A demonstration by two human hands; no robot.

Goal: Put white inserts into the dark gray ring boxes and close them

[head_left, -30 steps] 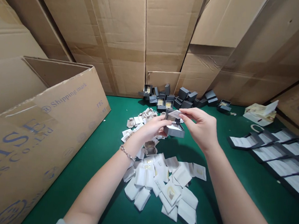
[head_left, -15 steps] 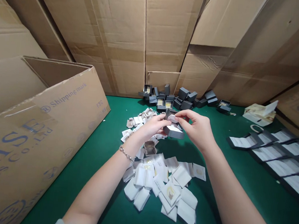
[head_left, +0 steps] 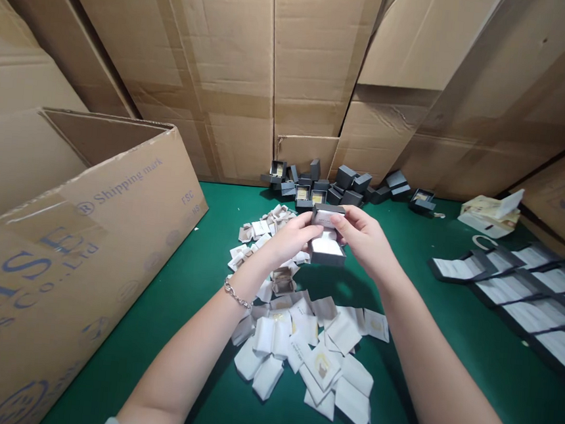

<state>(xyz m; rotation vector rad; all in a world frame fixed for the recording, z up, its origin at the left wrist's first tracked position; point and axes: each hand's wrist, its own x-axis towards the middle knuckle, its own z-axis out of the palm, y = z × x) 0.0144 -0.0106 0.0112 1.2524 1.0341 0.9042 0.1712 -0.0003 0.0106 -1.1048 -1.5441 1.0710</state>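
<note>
Between my two hands is a small dark grey jewelry box, its lid raised and white lining showing in both lid and base. My left hand grips its left side, the thumb lying over the inside near the hinge. With the thumb against the white lid lining, my right hand holds the right edge of the lid; its other fingers are partly hidden behind. Below the hands, white lining pieces lie in a loose pile, some with gold print. More small white and greyish pieces are heaped beyond my left hand.
A large open carton stands at left. Several dark boxes are piled against the cardboard wall at the back. At right, opened boxes with white linings stand in rows on the green table, near a tissue pack.
The lid of the jewelry box now faces me more squarely. My right hand has shifted from pinching at the lid's lining to holding the lid's right edge.
</note>
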